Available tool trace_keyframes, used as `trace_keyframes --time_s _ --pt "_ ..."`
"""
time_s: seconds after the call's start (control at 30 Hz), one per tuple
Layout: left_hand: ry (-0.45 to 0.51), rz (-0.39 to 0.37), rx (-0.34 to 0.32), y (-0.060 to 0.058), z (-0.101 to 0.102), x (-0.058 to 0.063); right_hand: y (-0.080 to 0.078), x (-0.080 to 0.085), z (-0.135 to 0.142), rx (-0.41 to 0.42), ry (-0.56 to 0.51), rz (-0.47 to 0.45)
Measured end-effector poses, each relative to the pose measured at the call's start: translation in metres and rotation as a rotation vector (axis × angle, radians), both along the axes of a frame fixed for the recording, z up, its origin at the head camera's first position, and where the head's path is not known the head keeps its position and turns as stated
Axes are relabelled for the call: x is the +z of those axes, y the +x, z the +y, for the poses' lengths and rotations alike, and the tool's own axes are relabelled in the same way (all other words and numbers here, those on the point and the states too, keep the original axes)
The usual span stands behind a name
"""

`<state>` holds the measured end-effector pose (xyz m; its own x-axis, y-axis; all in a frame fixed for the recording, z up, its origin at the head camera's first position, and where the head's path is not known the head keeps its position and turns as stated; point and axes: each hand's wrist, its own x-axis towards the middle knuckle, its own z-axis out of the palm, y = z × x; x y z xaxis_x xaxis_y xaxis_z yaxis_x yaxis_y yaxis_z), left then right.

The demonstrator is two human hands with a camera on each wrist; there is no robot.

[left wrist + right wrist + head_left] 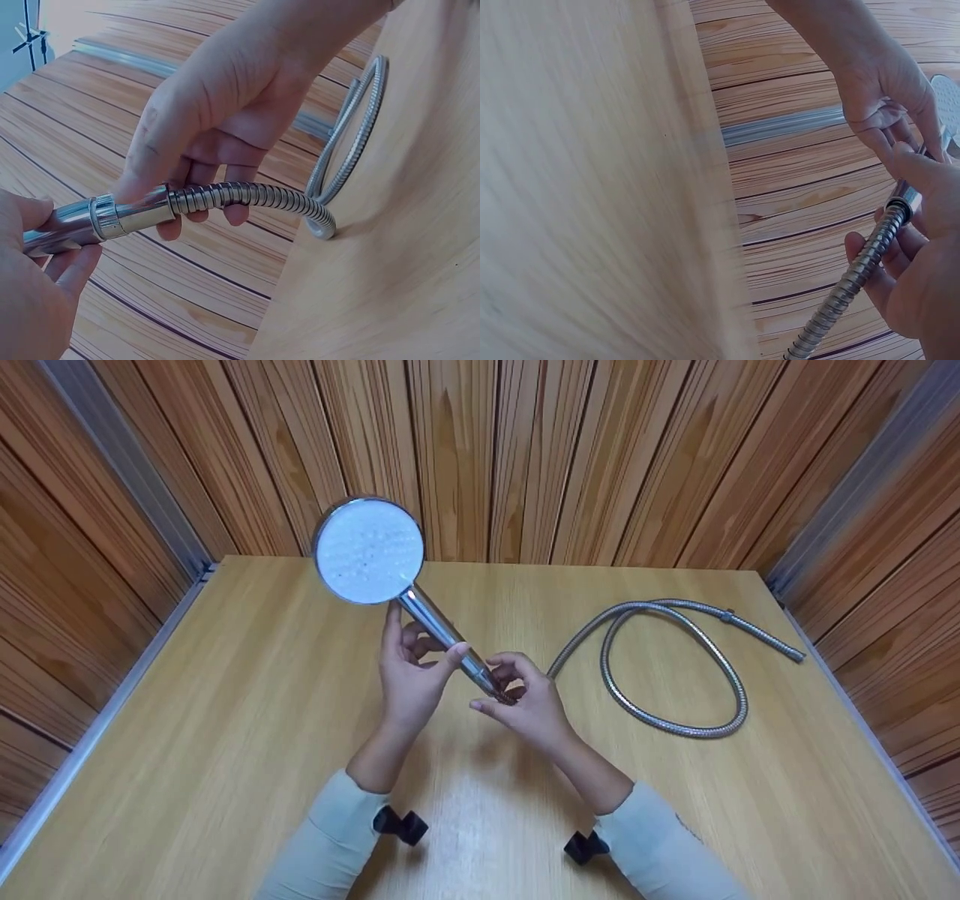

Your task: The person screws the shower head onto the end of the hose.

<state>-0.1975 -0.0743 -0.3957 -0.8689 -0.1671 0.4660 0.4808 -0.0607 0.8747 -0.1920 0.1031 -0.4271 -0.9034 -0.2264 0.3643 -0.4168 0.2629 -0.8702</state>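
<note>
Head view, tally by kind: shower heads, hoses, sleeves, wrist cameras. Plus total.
Shower head: 1
Metal hose: 1
Left sleeve, right sleeve: 2
Left wrist camera, right wrist camera: 2
Total: 6

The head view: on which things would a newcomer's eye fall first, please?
Probably the shower head with its round white face, left of centre, held by the left hand. Next, perhaps, the metal hose, looped on the right of the table, with one end at the right hand.
</note>
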Motion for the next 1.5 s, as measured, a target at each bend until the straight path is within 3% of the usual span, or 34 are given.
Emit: trace_keyframes --time_s 0.5,0.7,0.83,1.23,1.5 --pt "0.001 -0.004 -0.028 0.001 0.002 0.001 -0.001 -0.003 0.006 0.036 -0.02 0.079" --pt "-0.008 0.008 -0.022 0.0 0.002 -0.001 0.005 0.01 0.005 0.1 0.002 0.031" --pt "-0.003 0.008 -0.022 0.0 0.003 -0.001 0.003 0.007 0.006 0.124 -0.006 -0.002" --pt "-0.009 -0.005 -0.028 0.001 0.006 0.001 0.0 0.001 0.006 0.0 -0.019 -0.05" --pt "-0.001 -0.004 -0.036 0.001 0.005 0.0 0.012 0.02 0.004 0.021 -0.003 -0.023"
